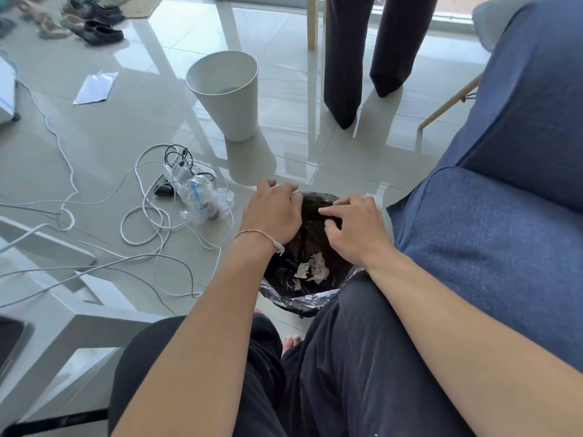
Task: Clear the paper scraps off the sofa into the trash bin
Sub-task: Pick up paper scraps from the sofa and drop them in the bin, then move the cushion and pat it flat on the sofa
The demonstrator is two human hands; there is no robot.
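White crumpled paper scraps (310, 270) lie inside black-lined trash bin (303, 302), on floor just beside blue sofa (479, 234)

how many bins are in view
2. A white bin stands without a liner on the floor tiles, beyond the hands. A black-lined trash bin sits beside the blue sofa, under both hands, with paper scraps inside. Others may lie out of frame.
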